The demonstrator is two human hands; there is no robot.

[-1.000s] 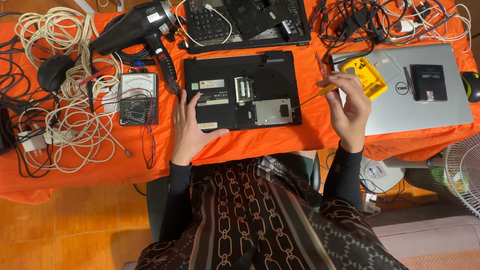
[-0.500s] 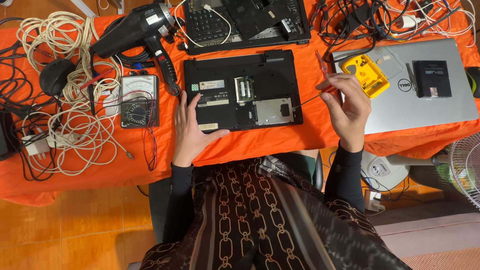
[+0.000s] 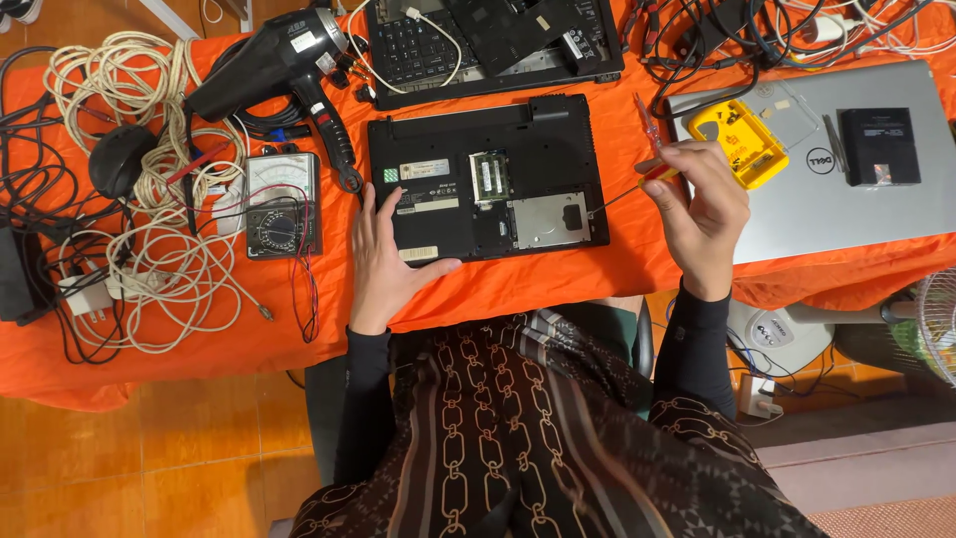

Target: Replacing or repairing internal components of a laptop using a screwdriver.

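Screwdriver [image 3: 637, 184] tip shifted toward laptop [image 3: 486, 177] edge, right hand [image 3: 702, 214] gripping; left hand [image 3: 383, 254] flat.

Home electronics repair bench, orange-clothed table [image 3: 518, 289] over tiled floor [image 3: 149, 448], opened laptops [image 3: 488, 174], multimeter [image 3: 282, 204], heat gun [image 3: 284, 70], tangled cables [image 3: 149, 229], yellow screwdriver-bit case [image 3: 742, 139]

A table draped in bright orange cloth [image 3: 199, 359] stands on glossy orange floor tiles [image 3: 129, 458] (evenly lit); a white fan's wire grille [image 3: 931, 314] sits beside it.
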